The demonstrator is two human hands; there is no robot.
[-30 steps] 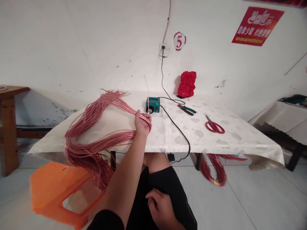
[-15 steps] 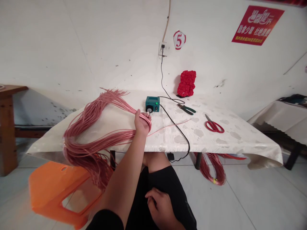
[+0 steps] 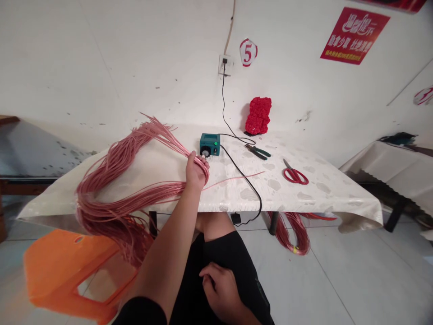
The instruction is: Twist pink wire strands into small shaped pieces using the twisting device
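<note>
A long bundle of thin pink wires (image 3: 115, 164) lies in a loop over the left part of the table and hangs off its front edge. My left hand (image 3: 196, 174), palm up, is closed around part of the bundle where it bends back on itself. Just beyond the fingers stands a small teal machine (image 3: 210, 140) with a green light and a dark round wheel at its front. One loose pink wire (image 3: 237, 178) stretches to the right from my hand. On my lap rests my right hand (image 3: 220, 286), its fingers curled in with nothing visible in them.
Green-handled pliers (image 3: 257, 152) and red-handled scissors (image 3: 295, 174) lie on the tablecloth (image 3: 324, 194). A red ruffled object (image 3: 259, 116) stands by the wall. Black cable (image 3: 250, 185) crosses the table. Below are an orange stool (image 3: 64, 266) and a tied wire coil (image 3: 294, 237).
The view has turned a little to the right, so everything sits farther left. My left hand keeps its hold on the wires, and my right hand stays on my lap.
</note>
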